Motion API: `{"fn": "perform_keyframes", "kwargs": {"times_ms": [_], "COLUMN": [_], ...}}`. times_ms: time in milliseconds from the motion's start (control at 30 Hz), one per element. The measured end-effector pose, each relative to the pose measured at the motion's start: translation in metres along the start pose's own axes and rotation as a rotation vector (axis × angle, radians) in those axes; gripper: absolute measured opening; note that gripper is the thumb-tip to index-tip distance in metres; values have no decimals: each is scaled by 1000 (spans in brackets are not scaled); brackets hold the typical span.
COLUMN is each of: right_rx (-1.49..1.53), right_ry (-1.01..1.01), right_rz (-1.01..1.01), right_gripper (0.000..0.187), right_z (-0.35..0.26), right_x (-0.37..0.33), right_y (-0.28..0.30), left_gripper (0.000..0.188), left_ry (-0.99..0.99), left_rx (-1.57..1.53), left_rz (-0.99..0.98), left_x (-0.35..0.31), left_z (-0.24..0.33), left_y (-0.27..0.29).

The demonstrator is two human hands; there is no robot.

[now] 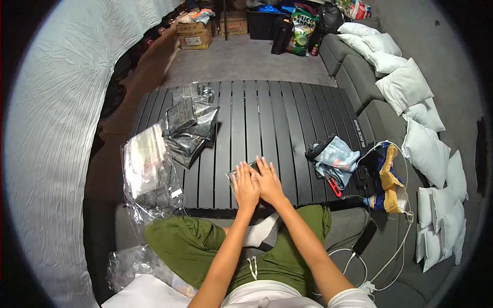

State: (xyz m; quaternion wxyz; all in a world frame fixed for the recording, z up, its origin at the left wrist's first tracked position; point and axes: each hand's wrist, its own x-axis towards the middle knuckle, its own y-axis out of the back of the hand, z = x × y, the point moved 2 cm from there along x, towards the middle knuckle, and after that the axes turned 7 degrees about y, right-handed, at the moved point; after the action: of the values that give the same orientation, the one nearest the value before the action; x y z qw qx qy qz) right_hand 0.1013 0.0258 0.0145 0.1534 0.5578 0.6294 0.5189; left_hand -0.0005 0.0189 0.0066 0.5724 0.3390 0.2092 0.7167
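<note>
We record both hands palm down at the near edge of the table (287,123), side by side and touching. The left hand (247,191) and the right hand (270,184) are flattened, fingers extended toward the far side; neither is curled round anything. The packet (253,166) lies beneath them on the slats, mostly covered: a dark patch shows between the fingers and a clear plastic edge emerges left of the left hand. From what we can see, it is dark, flat and wrapped in clear film; its full outline is hidden.

Left and farther off, we note a pile of similar dark wrapped packets (181,116); nearer on that side, a larger clear bag (146,160) with pale contents overhangs the edge. To the right we log a folded blue cloth (338,154), a red handle (334,187) just nearer, then a yellow-and-blue bag (391,179). White pillows (408,87) line the grey sofa (359,82) beyond.
</note>
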Motion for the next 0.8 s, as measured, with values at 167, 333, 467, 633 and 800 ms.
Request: {"fn": "perform_keyframes", "kwargs": {"times_ms": [167,333,467,633,800], "right_rx": [-93,-129,-143,-175,106], "right_ry": [-63,-87,-92,-100,-169], "right_rz": [-125,-116,-113,-137,-163], "right_gripper": [43,44,44,45,48], "right_z": [-6,0,0,0,13], "right_x": [-6,-1,1,0,-12], "right_y": [-6,-8,-4,-8,0], "left_gripper": [49,50,51,52,49], "left_ry": [-37,-17,-17,-12,129], "left_rx": [276,321,403,384,321], "left_rz": [-66,-98,-123,-117,-41], "left_x": [-10,-5,-3,-3,-15], "left_z": [-13,-17,-17,-18,-24], "left_y": [5,5,4,8,17]}}
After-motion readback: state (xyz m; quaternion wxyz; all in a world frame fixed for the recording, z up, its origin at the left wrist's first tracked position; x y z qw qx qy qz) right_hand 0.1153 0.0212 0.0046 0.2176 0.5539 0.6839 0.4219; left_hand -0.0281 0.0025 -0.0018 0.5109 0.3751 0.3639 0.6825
